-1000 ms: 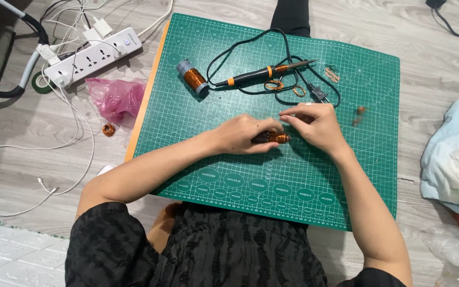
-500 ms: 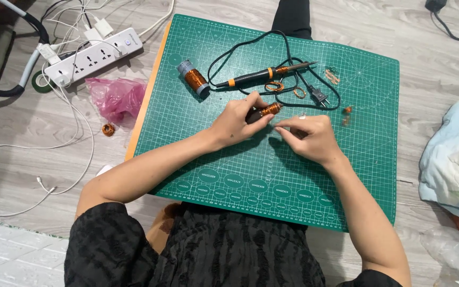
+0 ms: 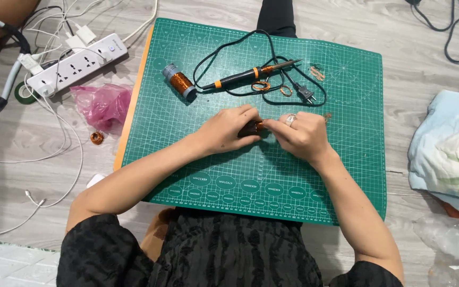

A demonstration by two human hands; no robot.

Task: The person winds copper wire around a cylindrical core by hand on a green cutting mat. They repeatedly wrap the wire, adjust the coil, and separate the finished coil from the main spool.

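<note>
Head view, left hand: my left hand (image 3: pixel 224 129) is closed around a small dark cylinder with a copper-wire winding (image 3: pixel 253 127), pinning it low over the middle of the green cutting mat (image 3: pixel 346 175)
Head view, right hand: my right hand (image 3: pixel 301 133) meets it from the other side, fingertips pinched at the copper end; whether they grip the piece itself or a strand of wire I cannot tell
Where the piece is: between my two hands, mostly hidden by my fingers, only a dark body and an orange band showing
How it handles: I judge it light and rigid in the body, while the thin wire is soft, kinks easily and slips off smooth turns
Where to hold: by the dark body, not the winding, leaving the copper end free
Nearby on the mat: a spool of copper wire (image 3: pixel 179 82), a soldering iron (image 3: pixel 251 75) with its plug (image 3: pixel 305 94), and small copper coils (image 3: pixel 261 85)
Off the mat: a white power strip (image 3: pixel 78 64), a pink plastic bag (image 3: pixel 103 104), a lone copper coil (image 3: pixel 97 138)
</note>
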